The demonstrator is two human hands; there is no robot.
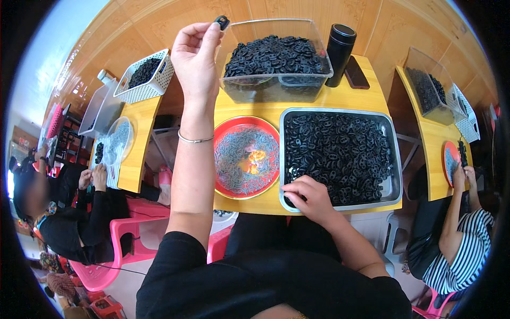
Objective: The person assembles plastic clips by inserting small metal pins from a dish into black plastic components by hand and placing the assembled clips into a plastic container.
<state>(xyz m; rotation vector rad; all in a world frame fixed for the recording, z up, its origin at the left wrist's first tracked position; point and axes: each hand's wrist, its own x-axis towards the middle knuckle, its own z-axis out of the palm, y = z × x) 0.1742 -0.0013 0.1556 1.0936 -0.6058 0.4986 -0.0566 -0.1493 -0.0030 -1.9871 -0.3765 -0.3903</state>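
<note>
My left hand [197, 53] is raised beside the far left corner of a clear plastic bin [273, 90]. Between its thumb and fingers it pinches a small black oval plastic piece with holes [222, 22]. Closer to me, my right hand [309, 198] rests over the near left corner of a metal tray [393, 154], its fingers curled together. What they hold, if anything, is hidden. The tray is spread with many similar black pieces [337, 154], and more are heaped in the bin. Left of the tray, a red round plate [223, 183] carries many small thin grey metal parts [234, 146].
A black cylindrical flask [340, 53] and a dark phone [357, 73] stand and lie right of the bin. At side tables, two people [79, 223] [462, 234] work with their own hands. A white basket [164, 74] stands on the left table; a pink chair [125, 234] is below it.
</note>
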